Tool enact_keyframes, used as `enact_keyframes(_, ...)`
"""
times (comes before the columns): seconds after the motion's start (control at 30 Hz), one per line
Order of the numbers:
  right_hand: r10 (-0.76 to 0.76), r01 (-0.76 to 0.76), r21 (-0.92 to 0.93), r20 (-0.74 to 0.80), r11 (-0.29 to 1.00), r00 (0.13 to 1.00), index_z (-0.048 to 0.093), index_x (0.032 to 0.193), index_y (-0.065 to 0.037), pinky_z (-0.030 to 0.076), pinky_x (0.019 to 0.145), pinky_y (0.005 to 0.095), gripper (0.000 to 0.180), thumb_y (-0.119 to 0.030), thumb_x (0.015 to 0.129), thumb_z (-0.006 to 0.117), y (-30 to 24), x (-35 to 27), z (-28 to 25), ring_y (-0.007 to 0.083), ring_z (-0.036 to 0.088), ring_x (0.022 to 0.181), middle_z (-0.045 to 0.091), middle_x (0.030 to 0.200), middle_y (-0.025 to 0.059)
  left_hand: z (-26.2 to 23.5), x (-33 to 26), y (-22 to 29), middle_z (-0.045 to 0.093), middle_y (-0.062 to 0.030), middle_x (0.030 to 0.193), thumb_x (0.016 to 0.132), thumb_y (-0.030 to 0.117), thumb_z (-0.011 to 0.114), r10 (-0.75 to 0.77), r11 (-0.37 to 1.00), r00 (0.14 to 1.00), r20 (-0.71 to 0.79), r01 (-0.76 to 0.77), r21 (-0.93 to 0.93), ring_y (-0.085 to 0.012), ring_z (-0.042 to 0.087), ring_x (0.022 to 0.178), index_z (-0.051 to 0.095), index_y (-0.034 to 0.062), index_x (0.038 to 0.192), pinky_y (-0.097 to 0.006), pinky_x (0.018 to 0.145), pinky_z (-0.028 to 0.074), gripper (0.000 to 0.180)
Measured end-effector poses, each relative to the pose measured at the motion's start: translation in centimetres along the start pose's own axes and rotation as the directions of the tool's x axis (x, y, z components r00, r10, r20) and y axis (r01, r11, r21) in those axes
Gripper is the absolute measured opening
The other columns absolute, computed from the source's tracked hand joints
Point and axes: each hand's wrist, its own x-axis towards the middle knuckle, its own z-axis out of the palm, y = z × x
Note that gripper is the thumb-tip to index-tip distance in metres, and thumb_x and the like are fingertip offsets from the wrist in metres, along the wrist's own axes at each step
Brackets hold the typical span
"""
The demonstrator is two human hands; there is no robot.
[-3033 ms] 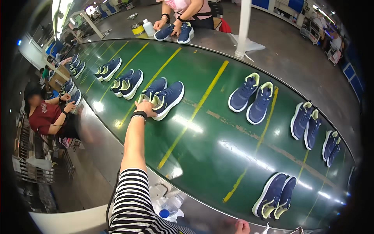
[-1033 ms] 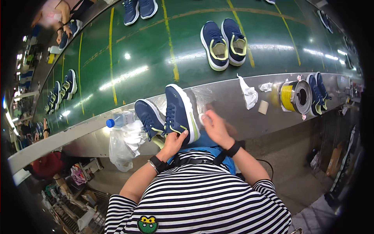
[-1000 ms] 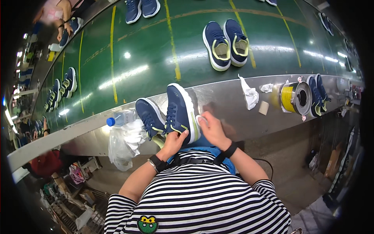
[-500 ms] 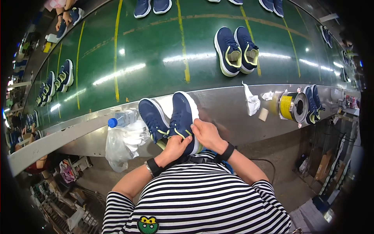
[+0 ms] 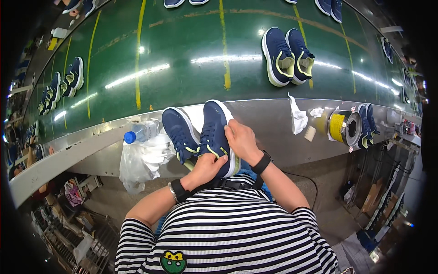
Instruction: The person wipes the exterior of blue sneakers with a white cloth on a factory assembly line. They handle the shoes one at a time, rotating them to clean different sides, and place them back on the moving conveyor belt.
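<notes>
Metal ledge between green belt (glossy) and floor, hands on shoe.

- Held shoe: navy upper, lime-yellow collar, white sole
- Pair of shoes by the conveyor's near edge: same navy, lime and white
- Conveyor: green, crossed by yellow lines
- Bench: silver-grey
- Tin: silver, yellow label
- Block: beige
- Bottle: clear, blue cap
- Shirt: black-and-white stripes, green-and-yellow patch
- Wristbands: black
</notes>
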Motion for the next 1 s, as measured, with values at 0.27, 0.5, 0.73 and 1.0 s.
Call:
enact_keyframes(0.27,-0.050,0.054,-0.066,0.060,0.996,0.997,0.047,0.074,-0.003,0.040,0.055,0.0454,0.020,-0.021,0.082,0.049,-0.1,-1.0,-0.4,0.0401,0.051,0.063,0.052,0.064,0.0199,-0.2,-0.3,0.1,0.052,-0.0131,0.052,0.084,0.030,0.052,-0.021,0.999,0.999,0.042,0.020,0.026,-0.0206,0.051,0.047,0.058,-0.0043,0.067,-0.035,0.049,0.040,0.039)
enact_keyframes(0.5,0.047,-0.071,0.070,0.304,0.995,0.952,0.049,0.074,-0.002,0.039,0.056,0.0424,0.020,-0.020,0.080,0.052,0.1,-3.2,-2.0,0.0400,0.051,0.064,0.051,0.065,0.0208,-0.4,-0.5,0.5,0.053,-0.0136,0.054,0.083,0.032,0.053,-0.040,0.999,0.998,0.057,0.038,0.037,-0.0218,0.052,0.049,0.058,-0.0046,0.068,-0.035,0.050,0.040,0.040)
enact_keyframes(0.73,0.047,-0.069,0.083,0.247,0.994,0.968,0.052,0.074,-0.002,0.041,0.058,0.0402,0.018,-0.019,0.079,0.053,0.3,-1.6,-1.8,0.0391,0.052,0.067,0.052,0.068,0.0214,-0.1,-0.6,-0.1,0.054,-0.0132,0.053,0.083,0.032,0.054,0.021,1.000,0.999,0.029,-0.022,0.015,-0.0228,0.053,0.048,0.057,-0.0045,0.067,-0.035,0.050,0.040,0.040)
enact_keyframes(1.0,0.053,-0.054,0.005,0.123,0.999,0.991,0.052,0.073,-0.001,0.040,0.055,0.0407,0.019,-0.019,0.078,0.054,-0.2,-0.6,-1.2,0.0392,0.052,0.064,0.052,0.065,0.0206,-0.5,-0.5,0.4,0.051,-0.0117,0.049,0.083,0.033,0.054,-0.045,0.999,0.995,0.086,0.043,0.026,-0.0195,0.049,0.046,0.055,-0.0032,0.061,-0.035,0.048,0.039,0.042)
